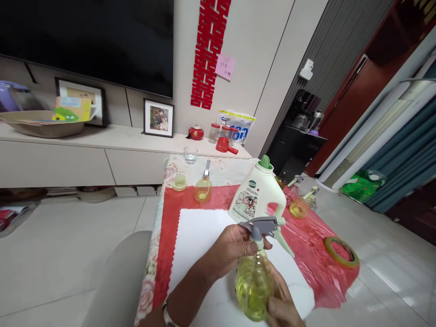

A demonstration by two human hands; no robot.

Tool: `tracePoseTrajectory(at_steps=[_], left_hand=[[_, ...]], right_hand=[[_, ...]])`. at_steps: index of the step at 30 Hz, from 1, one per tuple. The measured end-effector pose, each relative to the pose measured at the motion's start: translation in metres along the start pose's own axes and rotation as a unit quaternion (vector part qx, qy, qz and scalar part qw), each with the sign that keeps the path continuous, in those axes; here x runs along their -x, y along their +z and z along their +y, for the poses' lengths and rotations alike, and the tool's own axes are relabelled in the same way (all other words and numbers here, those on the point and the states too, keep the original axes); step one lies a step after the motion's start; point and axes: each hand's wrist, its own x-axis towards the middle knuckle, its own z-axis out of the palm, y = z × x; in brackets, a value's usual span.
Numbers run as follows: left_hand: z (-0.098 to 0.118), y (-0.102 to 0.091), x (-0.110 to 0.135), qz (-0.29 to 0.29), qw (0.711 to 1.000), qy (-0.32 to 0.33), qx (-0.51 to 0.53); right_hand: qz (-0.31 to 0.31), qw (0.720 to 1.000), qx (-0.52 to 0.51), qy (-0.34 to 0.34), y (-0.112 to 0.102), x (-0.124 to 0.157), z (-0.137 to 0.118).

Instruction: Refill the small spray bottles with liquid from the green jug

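Between my hands is a clear spray bottle (254,286) of yellow liquid, tilted slightly over the white sheet (200,236). My left hand (235,245) grips the collar of its grey and pale green trigger head (262,227), thumb across the neck. My right hand (281,302) is wrapped round the lower part of the bottle, the thumb at its side and the other fingers partly hidden behind it. The head sits on the bottle's neck, with a tube running down inside. Just beyond stands a large cream jug (254,195) with an uncapped neck and green spout.
A pale green cap (180,182) and a round bottle with a pump (203,188) stand at the table's far left. More spray bottles (299,206) are on the right, near a roll of tape (341,251) on red plastic. A glass cup (190,155) sits at the back.
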Motion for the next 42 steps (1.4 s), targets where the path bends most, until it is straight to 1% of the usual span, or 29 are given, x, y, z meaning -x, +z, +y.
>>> tracePoseTrajectory(at_steps=[3, 5, 7, 10, 13, 17, 19, 21, 23, 26, 30, 35, 40, 42], left_hand=[[-0.006, -0.006, 0.001, 0.039, 0.999, 0.007, 0.011], [-0.009, -0.008, 0.002, 0.06, 0.998, 0.011, 0.017], [-0.01, -0.009, 0.002, 0.068, 0.997, 0.017, 0.023], [-0.008, -0.009, 0.004, 0.062, 0.998, 0.02, 0.024], [-0.004, -0.011, 0.006, 0.049, 0.998, 0.012, 0.031], [-0.004, -0.018, 0.007, 0.032, 0.998, 0.036, 0.047], [-0.007, -0.021, 0.007, 0.036, 0.997, 0.054, 0.048], [-0.01, -0.023, 0.007, 0.051, 0.995, 0.06, 0.056], [-0.013, -0.025, 0.007, 0.069, 0.994, 0.06, 0.065], [-0.015, -0.026, 0.006, 0.079, 0.994, 0.057, 0.058], [-0.014, -0.026, 0.007, 0.057, 0.996, 0.031, 0.064], [-0.014, -0.028, 0.008, 0.044, 0.996, 0.033, 0.077], [-0.019, -0.031, 0.007, 0.05, 0.995, 0.047, 0.077], [-0.02, -0.031, 0.007, 0.048, 0.994, 0.047, 0.085]], right_hand=[[0.038, 0.999, -0.006, -0.023, 0.003, -0.004, 0.003], [0.049, 0.998, 0.0, -0.038, 0.003, -0.007, 0.004], [0.052, 0.997, 0.011, -0.049, 0.003, -0.009, 0.003], [0.05, 0.997, 0.03, -0.055, 0.002, -0.011, 0.003], [0.034, 0.997, 0.047, -0.05, 0.0, -0.013, 0.004], [0.036, 0.996, 0.061, -0.047, 0.0, -0.015, 0.005], [0.046, 0.996, 0.063, -0.046, 0.001, -0.015, 0.004], [0.054, 0.995, 0.065, -0.043, 0.001, -0.016, 0.004], [0.056, 0.995, 0.073, -0.045, -0.002, -0.017, 0.005], [0.04, 0.994, 0.083, -0.052, -0.008, -0.02, 0.006], [0.02, 0.995, 0.081, -0.054, -0.009, -0.022, 0.005], [0.039, 0.995, 0.068, -0.054, -0.001, -0.022, 0.002], [-0.003, 0.995, 0.089, -0.041, -0.002, -0.022, -0.001], [-0.008, 0.995, 0.094, -0.041, -0.002, -0.022, -0.002]])
